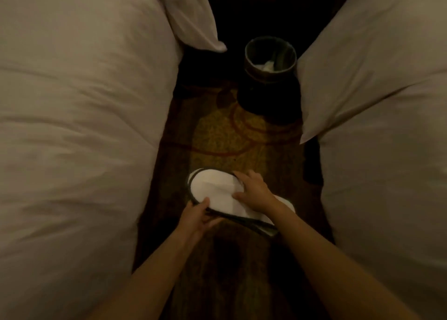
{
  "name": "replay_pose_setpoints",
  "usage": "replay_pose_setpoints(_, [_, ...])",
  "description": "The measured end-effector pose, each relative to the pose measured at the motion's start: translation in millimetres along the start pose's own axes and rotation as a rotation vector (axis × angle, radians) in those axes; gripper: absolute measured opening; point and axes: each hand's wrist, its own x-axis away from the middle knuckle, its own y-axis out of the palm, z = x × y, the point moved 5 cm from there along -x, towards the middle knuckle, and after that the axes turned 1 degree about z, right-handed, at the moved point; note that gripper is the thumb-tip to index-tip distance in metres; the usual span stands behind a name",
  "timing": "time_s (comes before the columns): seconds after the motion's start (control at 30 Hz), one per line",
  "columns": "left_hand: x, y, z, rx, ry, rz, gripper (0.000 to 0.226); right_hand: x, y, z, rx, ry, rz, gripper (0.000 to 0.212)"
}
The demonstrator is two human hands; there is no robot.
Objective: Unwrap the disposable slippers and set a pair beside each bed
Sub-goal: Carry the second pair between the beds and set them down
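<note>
Head view: in the aisle between two beds, the left hand (197, 217) pinches the near edge of the slippers (217, 194), a flat white pair with dark piping, low over the patterned carpet (227, 136). The right hand (254, 190) presses on top, fingers spread, seemingly steadying the pair to part it. A round bin (270, 53) stands farther off, crumpled wrapping apparently inside.
</note>
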Motion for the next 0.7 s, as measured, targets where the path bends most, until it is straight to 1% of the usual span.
replay_pose_setpoints(0.13, [-85.5,-11.4,-36.5,-0.052,0.029,0.007,0.045,-50.7,68.0,59.1,-0.041,-0.01,0.084,0.064])
replay_pose_setpoints(0.23, [-128.7,-16.9,-54.6,-0.082,0.019,-0.009,0.045,-77.5,104.0,92.3,-0.126,-0.017,0.105,0.064])
replay_pose_setpoints(0.37, [-154.5,-27.0,-70.8,-0.099,-0.005,-0.026,0.047,-104.2,128.6,116.2,-0.186,-0.058,0.063,0.064])
replay_pose_setpoints(0.47, [-157.1,-39.0,-75.2,-0.076,-0.044,0.005,0.045,-121.8,128.8,123.8,-0.247,-0.063,0.086,0.061])
replay_pose_setpoints(0.53, [-153.7,-47.3,-74.0,-0.095,-0.079,0.036,0.046,-135.2,127.7,126.6,-0.22,-0.043,0.102,0.058])
replay_pose_setpoints(0.63, [-146.4,-54.0,-70.5,-0.135,-0.13,0.058,0.047,-158.3,135.0,129.1,-0.098,-0.022,0.087,0.055])
replay_pose_setpoints(0.7, [-143.9,-53.7,-68.6,-0.168,-0.13,0.072,0.046,-172.1,143.9,130.5,-0.011,-0.022,0.091,0.054])
